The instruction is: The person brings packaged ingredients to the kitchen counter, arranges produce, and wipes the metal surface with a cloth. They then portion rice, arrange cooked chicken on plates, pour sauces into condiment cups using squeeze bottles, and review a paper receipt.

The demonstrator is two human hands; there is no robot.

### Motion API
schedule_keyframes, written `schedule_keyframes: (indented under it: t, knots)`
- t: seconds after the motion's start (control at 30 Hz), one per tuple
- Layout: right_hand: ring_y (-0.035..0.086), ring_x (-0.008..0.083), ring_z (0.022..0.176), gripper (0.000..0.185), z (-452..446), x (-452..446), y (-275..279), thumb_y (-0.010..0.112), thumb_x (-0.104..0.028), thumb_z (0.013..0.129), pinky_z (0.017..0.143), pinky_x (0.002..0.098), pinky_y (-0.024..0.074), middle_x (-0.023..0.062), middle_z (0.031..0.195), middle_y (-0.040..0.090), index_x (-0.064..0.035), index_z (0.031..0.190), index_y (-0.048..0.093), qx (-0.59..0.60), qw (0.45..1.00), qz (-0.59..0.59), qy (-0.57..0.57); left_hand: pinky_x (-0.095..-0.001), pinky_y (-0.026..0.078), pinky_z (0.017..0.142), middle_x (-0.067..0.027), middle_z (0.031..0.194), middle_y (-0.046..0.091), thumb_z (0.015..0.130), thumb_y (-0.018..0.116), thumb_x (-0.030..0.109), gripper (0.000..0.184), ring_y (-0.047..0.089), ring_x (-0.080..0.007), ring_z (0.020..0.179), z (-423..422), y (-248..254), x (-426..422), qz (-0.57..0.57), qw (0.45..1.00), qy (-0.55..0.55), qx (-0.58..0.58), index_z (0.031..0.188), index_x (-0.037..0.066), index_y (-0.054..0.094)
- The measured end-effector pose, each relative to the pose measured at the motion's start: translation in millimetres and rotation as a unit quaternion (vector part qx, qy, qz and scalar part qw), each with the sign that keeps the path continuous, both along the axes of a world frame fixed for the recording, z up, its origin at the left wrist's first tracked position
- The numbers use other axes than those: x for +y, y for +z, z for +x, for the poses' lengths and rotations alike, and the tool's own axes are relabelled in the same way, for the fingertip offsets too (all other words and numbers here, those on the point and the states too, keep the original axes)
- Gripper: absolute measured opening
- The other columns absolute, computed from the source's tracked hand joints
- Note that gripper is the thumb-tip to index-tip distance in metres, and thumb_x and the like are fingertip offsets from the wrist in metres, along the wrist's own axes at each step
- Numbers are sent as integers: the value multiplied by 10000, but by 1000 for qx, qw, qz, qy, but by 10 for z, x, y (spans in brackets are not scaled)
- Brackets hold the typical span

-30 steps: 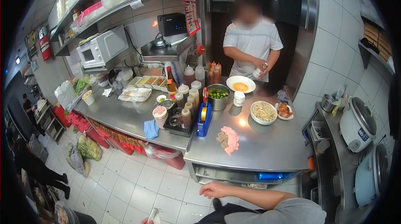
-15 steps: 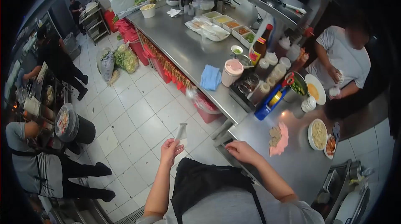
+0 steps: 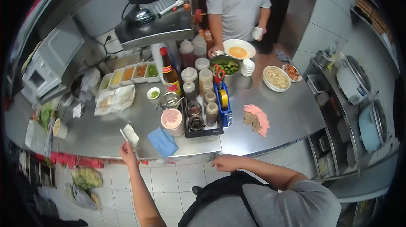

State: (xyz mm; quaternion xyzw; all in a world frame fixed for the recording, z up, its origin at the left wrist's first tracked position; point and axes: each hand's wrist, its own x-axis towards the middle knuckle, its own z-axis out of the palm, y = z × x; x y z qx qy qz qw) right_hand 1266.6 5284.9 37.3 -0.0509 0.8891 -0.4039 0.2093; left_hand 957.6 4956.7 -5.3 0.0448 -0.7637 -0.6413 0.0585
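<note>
My left hand [image 3: 128, 154] reaches up to the front part of the steel counter [image 3: 97, 136], its fingers pinched on a small white slip [image 3: 131, 134] that looks like thin paper or wrapping. Right of that lies a folded blue cloth [image 3: 163, 141]. Just off the counter's front edge, in front of my body, is my right hand [image 3: 225, 162]; its fingers are loosely bent and nothing shows in them. Beyond it, a crumpled pink and grey-brown cloth-like piece [image 3: 259, 120] rests on the steel.
A black tray [image 3: 204, 133] holds sauce bottles beside a blue tape dispenser [image 3: 227, 115]. Behind it are a pot of cut greens [image 3: 226, 67] and a plate [image 3: 250, 49]. Across the counter a person [image 3: 239, 5] holds white cups [image 3: 257, 33]. Bagged vegetables [image 3: 86, 178] lie on the floor.
My view has swung right, from the aisle to face the counter. My left hand, still holding the white slip, is now at the counter instead of over the floor.
</note>
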Motion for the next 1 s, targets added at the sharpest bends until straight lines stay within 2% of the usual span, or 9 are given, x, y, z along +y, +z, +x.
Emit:
schedule_keyframes:
  t: [0.07,0.17,0.23,0.27,0.47,0.67,0.8,0.9,1.0]
  knots:
    - [626,281,846,312,118,200,44,584,-178,801,765,368,487,142,913,651,-41,1081,597,-4,999,14,-38,-399,449,833,-211,1129,515,906,553,284,452,537,-322,1027,-278,-119,267,-238,966,57,86,1220,-18,436]
    - [643,247,831,267,268,745,-1,609,-170,807,752,342,511,120,945,664,-59,1048,635,-4,994,43,-105,-451,300,1008,-261,1320,358,906,531,317,524,348,-399,1235,-55,10,670,-244,961,47,118,1277,-30,401]
    - [641,240,834,194,227,1191,92,585,-152,813,754,330,508,108,915,672,-68,965,671,96,974,69,-191,-450,312,1001,-259,1344,347,892,535,253,461,366,-403,1227,274,-45,942,-259,949,83,156,1249,-19,431]
    - [636,270,847,251,146,1439,200,597,-132,801,775,343,506,133,1062,630,-69,1040,639,115,966,108,-203,-456,306,1004,-256,1357,339,892,527,240,443,361,-402,1233,409,-181,1013,-277,936,104,190,1246,-10,437]
    - [564,344,994,432,-1024,2600,390,640,-98,742,807,423,485,143,1267,483,-66,1161,539,367,859,70,-351,-518,318,948,-235,1358,354,900,458,287,413,384,-404,1213,805,-341,1404,-344,904,149,207,1213,17,465]
    - [576,351,944,296,-1804,3289,-72,716,-105,680,790,440,483,148,1045,544,-61,956,616,301,876,185,-328,-501,324,957,-248,1288,408,874,469,204,332,411,-415,1160,786,-376,1461,-399,878,189,187,1128,-6,512]
    - [547,340,839,233,-1804,3398,-80,746,-127,649,700,429,439,139,848,521,-42,810,601,369,871,119,-301,-489,327,963,-238,1267,426,847,460,152,311,416,-401,1163,835,-328,1467,-404,884,182,150,1098,-15,534]
    - [544,344,843,264,-1828,3500,49,758,-108,625,704,425,430,142,845,518,-42,830,605,391,871,62,-289,-480,330,964,-226,1254,442,845,461,158,310,424,-387,1160,838,-278,1485,-414,883,182,127,1089,-16,544]
    - [544,253,716,307,-1842,3668,270,788,-106,610,635,353,437,92,781,507,-20,843,608,372,876,22,-307,-476,334,961,-222,1245,452,845,463,164,306,430,-381,1155,806,-310,1503,-408,885,182,134,1073,-18,554]
